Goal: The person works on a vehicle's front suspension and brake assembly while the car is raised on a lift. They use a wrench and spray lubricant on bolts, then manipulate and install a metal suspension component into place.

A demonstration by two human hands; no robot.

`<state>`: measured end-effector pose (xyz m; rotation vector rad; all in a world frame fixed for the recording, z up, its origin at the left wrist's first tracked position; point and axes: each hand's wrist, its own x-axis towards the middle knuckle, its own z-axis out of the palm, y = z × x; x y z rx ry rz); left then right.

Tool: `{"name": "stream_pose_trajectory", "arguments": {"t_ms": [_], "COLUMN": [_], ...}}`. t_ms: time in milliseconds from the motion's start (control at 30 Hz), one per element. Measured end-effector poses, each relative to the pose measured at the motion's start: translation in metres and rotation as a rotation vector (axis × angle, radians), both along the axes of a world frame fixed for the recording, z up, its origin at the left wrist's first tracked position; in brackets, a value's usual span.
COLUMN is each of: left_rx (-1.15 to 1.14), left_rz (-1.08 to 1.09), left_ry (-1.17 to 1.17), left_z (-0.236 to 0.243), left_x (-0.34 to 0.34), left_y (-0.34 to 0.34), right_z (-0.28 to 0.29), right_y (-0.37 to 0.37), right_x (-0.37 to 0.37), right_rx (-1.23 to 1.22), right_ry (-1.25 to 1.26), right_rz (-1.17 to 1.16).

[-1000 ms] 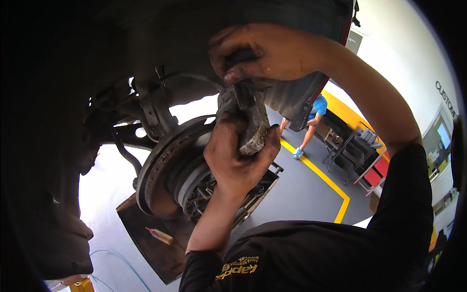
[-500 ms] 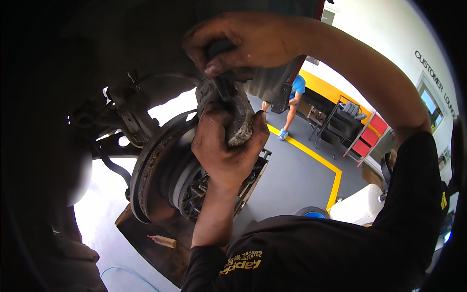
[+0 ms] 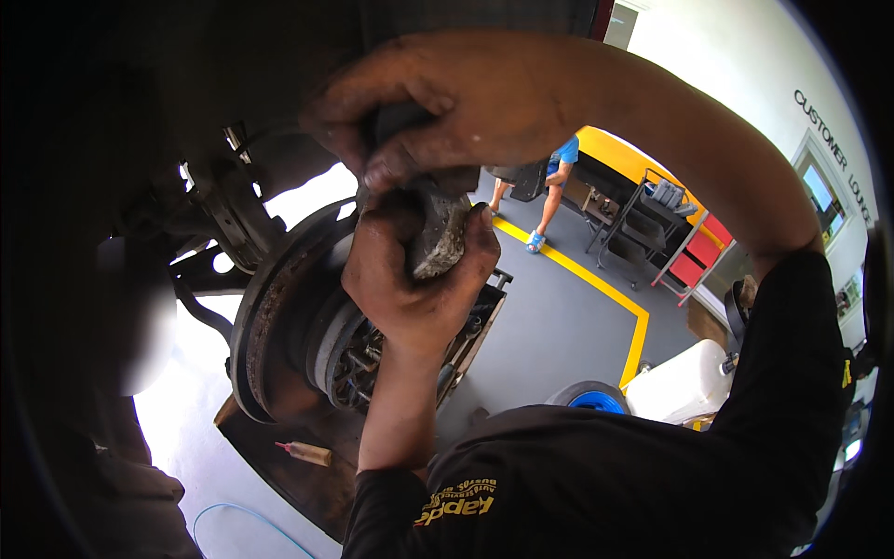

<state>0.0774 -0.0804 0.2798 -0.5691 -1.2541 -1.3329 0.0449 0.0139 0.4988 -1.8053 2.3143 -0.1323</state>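
My left hand [image 3: 400,279] is closed round a crusted grey metal part, which looks like a brake caliper [image 3: 441,240], its thumb along the right side. Just above, my right hand [image 3: 419,116] curls over a dark piece [image 3: 399,119] at the caliper's upper end; the fingers hide most of it, so I cannot tell its kind. Behind and left of my left hand stands the brake disc [image 3: 259,359], rusty on its face, with the wheel hub [image 3: 328,354] at its middle. My left wrist partly covers a box of metal tools [image 3: 475,340].
A small amber tube with a red tip [image 3: 307,453] lies on a brown board [image 3: 270,470] below the disc. Dark suspension parts [image 3: 237,219] are at left. Beyond are a person's legs [image 3: 549,210], a black cart [image 3: 643,224], a white tank [image 3: 680,382] and a blue-rimmed wheel [image 3: 596,401].
My right hand has shifted left, and its wrist is now more bent over the caliper. My left hand and the caliper also sit slightly further left; the whole view has shifted a little.
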Motion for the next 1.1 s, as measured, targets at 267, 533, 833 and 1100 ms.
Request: {"name": "stream_pose_trajectory", "arguments": {"t_ms": [267, 533, 833, 1100], "left_rx": [0.050, 0.004, 0.153, 0.017], "left_rz": [0.051, 0.118, 0.060, 0.223], "left_ry": [0.017, 0.004, -0.033, 0.056], "left_z": [0.000, -0.004, -0.003, -0.002], "left_x": [0.000, 0.007, 0.000, -0.004], "left_y": [0.003, 0.005, 0.013, 0.006], "right_z": [-0.047, -0.052, -0.030, -0.027], "right_y": [0.003, 0.004, -0.013, -0.029], "right_x": [-0.029, -0.031, -0.034, -0.037], "right_rx": [-0.355, -0.430, -0.165, -0.170], "right_ry": [-0.081, -0.149, 0.042, 0.141], "right_rz": [0.150, -0.078, 0.075, 0.137]}}
